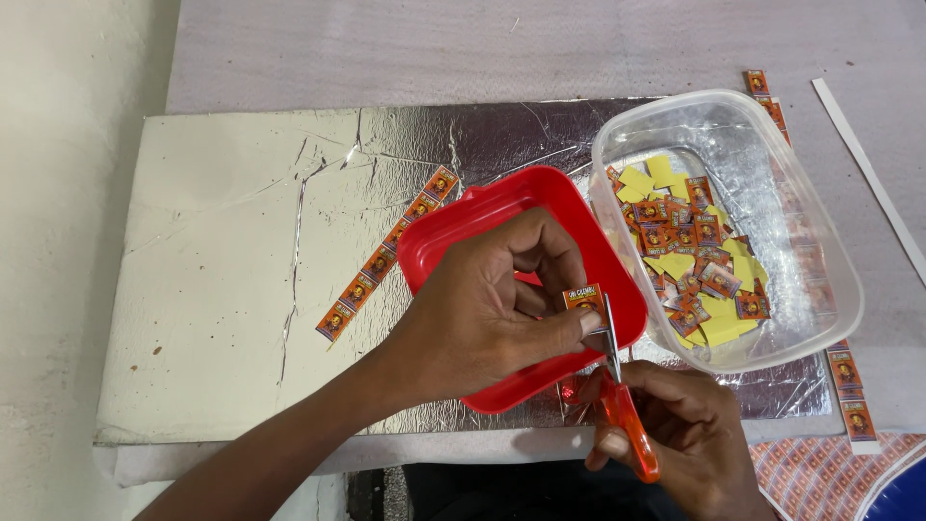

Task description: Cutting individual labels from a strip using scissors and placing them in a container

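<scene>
A strip of orange labels [386,253] lies on the foil-covered surface [231,241]. My left hand [482,318], its fingers pinching a small orange label [585,297], holds it over the red lid [482,217] so offcuts land there. My right hand [690,434], fingers clenched around the orange-handled scissors [622,396], sets the blades at the label's edge. The clear tub [830,280] holds cut labels and yellow scraps.

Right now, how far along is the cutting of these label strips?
Done: many cut labels lie in the clear tub. In hand: the left hand holds a small label over the red lid while the right hand works the orange scissors. Left: an uncut strip lies on the foil board, more at the right edge.
</scene>
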